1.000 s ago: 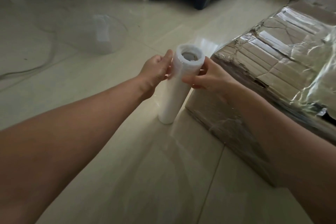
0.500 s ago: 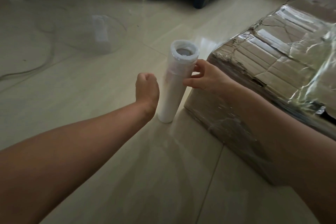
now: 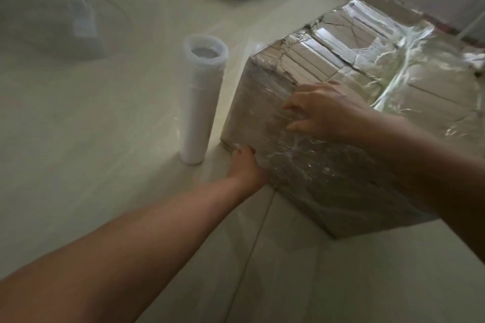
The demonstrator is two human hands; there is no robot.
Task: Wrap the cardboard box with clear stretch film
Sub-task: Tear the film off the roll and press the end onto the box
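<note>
We are pressing our right hand (image 3: 325, 110), fingers spread, on the film-covered near side of the cardboard box (image 3: 328, 186) and curling our left hand (image 3: 245, 165) round its bottom left corner, while the film roll (image 3: 200, 102) is standing upright on the floor (image 3: 105, 139) just left, open core pointing up.

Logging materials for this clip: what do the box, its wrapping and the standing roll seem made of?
Box: brown cardboard, matt, with torn, creased flaps on top. Wrapping: thin clear plastic film, glossy; it wrinkles, glints, and shows cardboard through. Roll: probably the same film wound thick, hence milky white, around a hollow core.
</note>
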